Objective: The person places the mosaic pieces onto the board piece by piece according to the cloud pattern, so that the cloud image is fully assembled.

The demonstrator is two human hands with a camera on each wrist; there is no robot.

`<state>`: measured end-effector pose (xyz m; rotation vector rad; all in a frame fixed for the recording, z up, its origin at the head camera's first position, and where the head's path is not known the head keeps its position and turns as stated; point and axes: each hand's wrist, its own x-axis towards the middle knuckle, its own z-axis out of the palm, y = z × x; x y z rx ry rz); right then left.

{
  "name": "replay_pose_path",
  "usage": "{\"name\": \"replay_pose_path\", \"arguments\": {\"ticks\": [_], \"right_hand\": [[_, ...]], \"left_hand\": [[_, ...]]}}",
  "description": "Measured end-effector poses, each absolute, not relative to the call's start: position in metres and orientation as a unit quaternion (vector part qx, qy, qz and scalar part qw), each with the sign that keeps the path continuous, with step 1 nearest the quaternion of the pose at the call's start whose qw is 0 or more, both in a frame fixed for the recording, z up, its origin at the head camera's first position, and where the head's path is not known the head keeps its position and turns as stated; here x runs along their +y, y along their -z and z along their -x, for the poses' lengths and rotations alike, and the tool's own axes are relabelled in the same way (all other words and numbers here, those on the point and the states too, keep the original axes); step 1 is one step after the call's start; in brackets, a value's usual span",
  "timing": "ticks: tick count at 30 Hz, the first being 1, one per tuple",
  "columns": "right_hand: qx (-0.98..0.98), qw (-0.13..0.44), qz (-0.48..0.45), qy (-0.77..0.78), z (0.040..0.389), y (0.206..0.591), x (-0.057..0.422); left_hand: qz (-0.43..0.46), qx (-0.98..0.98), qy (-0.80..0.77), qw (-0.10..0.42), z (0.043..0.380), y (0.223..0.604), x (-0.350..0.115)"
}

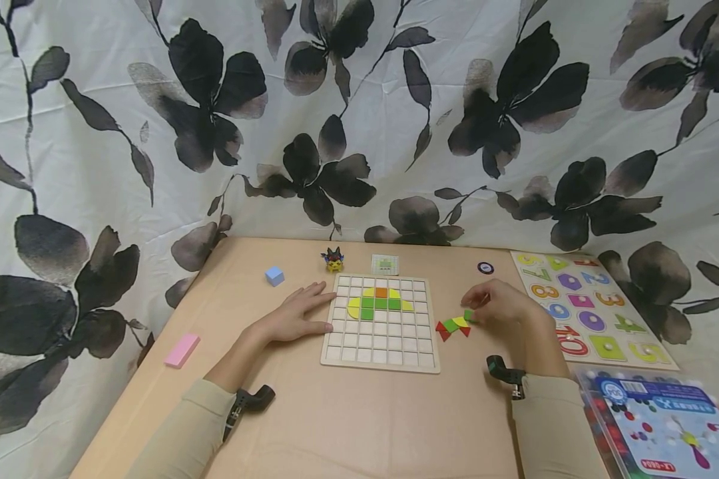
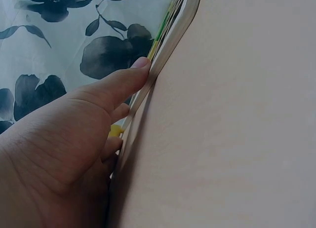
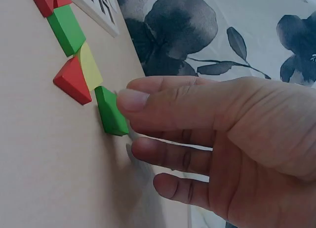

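A white grid board (image 1: 380, 342) with a pale wooden rim lies mid-table, bearing yellow, green and orange blocks in its upper rows. My left hand (image 1: 296, 311) rests along the board's left edge, fingers spread; in the left wrist view, the thumb (image 2: 133, 77) touches the rim. Right of the board, my right hand (image 1: 503, 306) pinches the end of a green block (image 3: 112, 112) between thumb and fingertips. Beside that block lie a yellow curved block (image 3: 89, 67), a red triangular block (image 3: 74, 81), another green block (image 3: 66, 30) and more red pieces (image 3: 47, 0).
Behind the board are a small pattern card (image 1: 385, 265) and a yellow-and-black figurine (image 1: 333, 259). A blue cube (image 1: 274, 276) and pink block (image 1: 182, 350) lie left. At right are a round dark disc (image 1: 485, 268), a number puzzle board (image 1: 593, 303) and a plastic box (image 1: 659, 419).
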<state>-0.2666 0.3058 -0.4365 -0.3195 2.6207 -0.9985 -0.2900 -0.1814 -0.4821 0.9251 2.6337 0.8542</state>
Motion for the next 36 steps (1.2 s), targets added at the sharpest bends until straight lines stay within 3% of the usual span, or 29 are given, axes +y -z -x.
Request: {"name": "replay_pose_path", "arguments": {"ticks": [18, 36], "right_hand": [[0.914, 0.18, 0.095, 0.351, 0.2682, 0.4437, 0.3072], [0.925, 0.115, 0.092, 0.351, 0.2676, 0.4377, 0.3113]], "left_hand": [[-0.31, 0.898, -0.291, 0.112, 0.2889, 0.4807, -0.1797], [-0.313, 0.899, -0.285, 0.111, 0.291, 0.4822, -0.1811]]}}
